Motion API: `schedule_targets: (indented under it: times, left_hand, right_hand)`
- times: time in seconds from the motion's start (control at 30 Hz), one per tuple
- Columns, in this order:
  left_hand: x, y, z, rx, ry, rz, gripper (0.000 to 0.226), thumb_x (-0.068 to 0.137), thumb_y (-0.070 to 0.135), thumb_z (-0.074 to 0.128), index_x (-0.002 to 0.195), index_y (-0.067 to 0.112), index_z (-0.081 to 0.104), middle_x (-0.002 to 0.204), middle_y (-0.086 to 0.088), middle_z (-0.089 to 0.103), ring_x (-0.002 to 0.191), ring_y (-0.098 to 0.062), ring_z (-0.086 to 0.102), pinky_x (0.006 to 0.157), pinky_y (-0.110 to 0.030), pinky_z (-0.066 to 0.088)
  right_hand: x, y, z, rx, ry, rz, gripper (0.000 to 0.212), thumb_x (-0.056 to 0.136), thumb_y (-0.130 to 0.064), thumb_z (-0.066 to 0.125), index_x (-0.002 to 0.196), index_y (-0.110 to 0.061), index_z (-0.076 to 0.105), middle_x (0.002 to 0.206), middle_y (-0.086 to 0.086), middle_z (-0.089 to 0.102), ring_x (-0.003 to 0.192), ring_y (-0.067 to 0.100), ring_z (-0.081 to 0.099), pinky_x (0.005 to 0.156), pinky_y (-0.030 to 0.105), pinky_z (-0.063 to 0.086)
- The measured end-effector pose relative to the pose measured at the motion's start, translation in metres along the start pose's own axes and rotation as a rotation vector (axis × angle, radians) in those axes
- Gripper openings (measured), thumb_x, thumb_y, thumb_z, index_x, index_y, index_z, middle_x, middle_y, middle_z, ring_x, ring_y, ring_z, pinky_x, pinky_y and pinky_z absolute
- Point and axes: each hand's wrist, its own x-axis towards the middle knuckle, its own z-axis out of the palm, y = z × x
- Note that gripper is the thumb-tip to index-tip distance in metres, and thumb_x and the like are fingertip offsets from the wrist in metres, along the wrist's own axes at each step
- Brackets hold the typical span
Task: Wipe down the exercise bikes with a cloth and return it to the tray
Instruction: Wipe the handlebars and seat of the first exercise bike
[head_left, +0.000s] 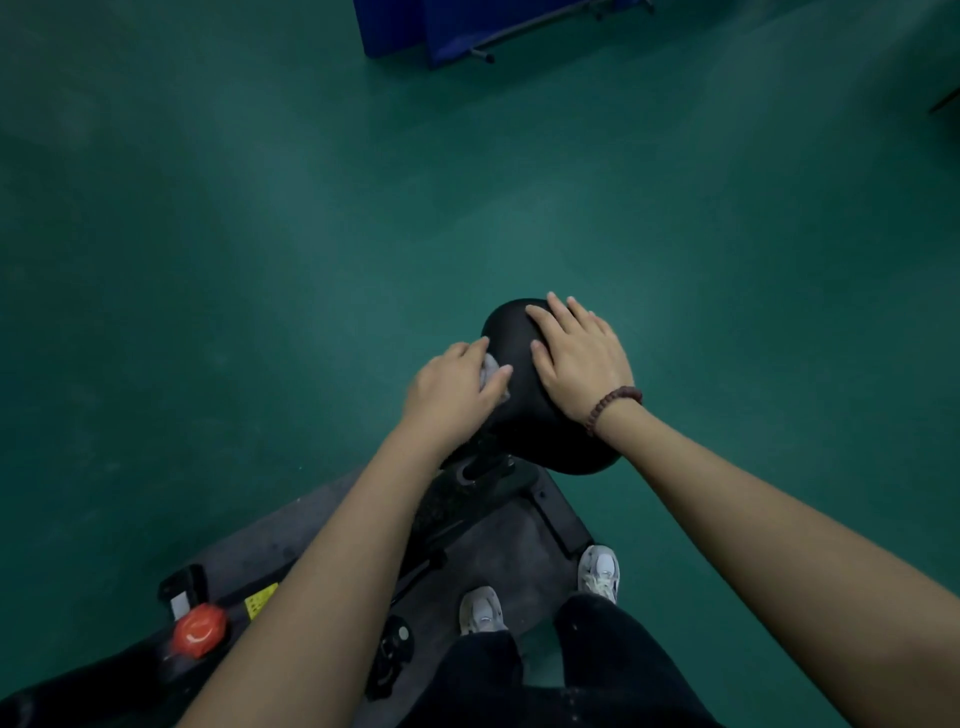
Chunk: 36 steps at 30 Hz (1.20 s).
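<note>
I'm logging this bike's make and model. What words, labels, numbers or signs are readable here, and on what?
Nothing here can be read.
Yellow label: dark marks, too small and blurred to read.
Red knob: a pale curved mark, no letters.
Saddle: no print shows.

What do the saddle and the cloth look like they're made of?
The saddle is black, smooth and matte, probably a vinyl or rubbery synthetic cover; no weave shows. The cloth is pale grey, soft fabric, crumpled in the left hand; its weave is too small to tell.
</note>
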Motion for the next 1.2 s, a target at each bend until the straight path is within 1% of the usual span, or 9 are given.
schedule_targets:
  times: [0.2,0.3,0.4,0.53,0.67,0.8,0.93,1.13,1.2]
  left_hand:
    - [0.042,0.021,0.0,-0.175,-0.138,-0.181,0.057,0.098,0.042,0.031,0.141,0.005,0.026,0.144,-0.018,0.036,0.133,-0.03,0.033,0.101,-0.038,0.033]
    - [0.033,0.019,-0.009,-0.203,-0.162,-0.199,0.031,0.097,0.034,0.036,0.098,0.011,0.057,0.11,-0.017,0.058,0.111,-0.033,0.051,0.08,-0.033,0.037]
    - [0.008,0.008,-0.02,-0.213,-0.165,-0.205,0.037,0.094,0.029,0.041,0.059,0.017,0.041,0.079,-0.013,0.055,0.087,-0.034,0.053,0.063,-0.031,0.031]
    - [-0.026,-0.01,-0.026,-0.249,-0.075,-0.296,0.033,0.091,0.029,0.044,0.061,0.014,0.045,0.069,-0.008,0.053,0.072,-0.028,0.048,0.055,-0.031,0.03]
    - [-0.057,-0.019,-0.021,-0.316,0.086,-0.408,0.029,0.093,0.03,0.041,0.082,0.009,0.059,0.08,-0.01,0.061,0.079,-0.03,0.055,0.063,-0.031,0.037]
    - [-0.042,-0.003,-0.017,-0.102,0.094,-0.393,0.035,0.095,0.026,0.033,0.08,0.004,0.056,0.086,-0.016,0.062,0.082,-0.033,0.054,0.068,-0.035,0.037]
    - [-0.009,0.035,-0.007,0.105,0.099,-0.31,0.034,0.096,0.026,0.037,0.102,0.0,0.058,0.108,-0.02,0.061,0.099,-0.039,0.055,0.079,-0.041,0.042]
    - [-0.013,0.063,0.042,0.297,0.517,-0.254,0.039,0.092,0.033,0.033,0.094,0.008,0.064,0.092,-0.01,0.066,0.085,-0.025,0.061,0.07,-0.034,0.048]
    - [-0.026,0.057,0.063,0.361,0.657,-0.134,0.031,0.092,0.027,0.041,0.101,0.007,0.063,0.101,-0.011,0.065,0.093,-0.026,0.061,0.082,-0.035,0.05]
  right_hand:
    - [0.002,0.001,0.0,0.012,0.008,0.003,0.046,0.096,-0.032,0.033,0.14,-0.021,0.033,0.152,0.005,0.026,0.14,0.024,0.022,0.112,0.037,0.017]
    - [0.002,0.0,0.001,0.019,0.009,-0.001,0.046,0.096,-0.032,0.034,0.14,-0.021,0.034,0.152,0.005,0.027,0.14,0.024,0.022,0.112,0.037,0.018]
    - [0.001,0.001,0.001,0.021,0.017,-0.004,0.045,0.095,-0.032,0.034,0.139,-0.021,0.034,0.151,0.004,0.027,0.14,0.023,0.022,0.112,0.037,0.018]
    - [-0.001,0.001,0.0,0.033,0.015,-0.013,0.045,0.096,-0.032,0.032,0.14,-0.021,0.033,0.152,0.004,0.027,0.14,0.023,0.022,0.113,0.037,0.017]
    - [-0.002,0.004,0.0,0.035,0.003,-0.029,0.046,0.097,-0.032,0.031,0.141,-0.021,0.031,0.152,0.005,0.025,0.14,0.024,0.02,0.114,0.037,0.015]
    - [-0.002,0.004,0.001,0.035,0.005,-0.045,0.047,0.096,-0.031,0.031,0.142,-0.018,0.03,0.152,0.008,0.024,0.14,0.026,0.019,0.114,0.038,0.014]
    - [-0.002,0.006,0.002,0.038,0.005,-0.057,0.048,0.096,-0.031,0.032,0.142,-0.017,0.029,0.152,0.01,0.024,0.14,0.028,0.02,0.114,0.039,0.014]
    - [-0.001,0.008,0.003,0.042,0.001,-0.086,0.049,0.096,-0.031,0.03,0.143,-0.017,0.027,0.153,0.011,0.022,0.14,0.028,0.018,0.114,0.04,0.014]
    - [-0.001,0.008,0.003,0.043,-0.001,-0.098,0.049,0.096,-0.031,0.029,0.143,-0.017,0.026,0.153,0.011,0.021,0.141,0.028,0.018,0.114,0.041,0.014]
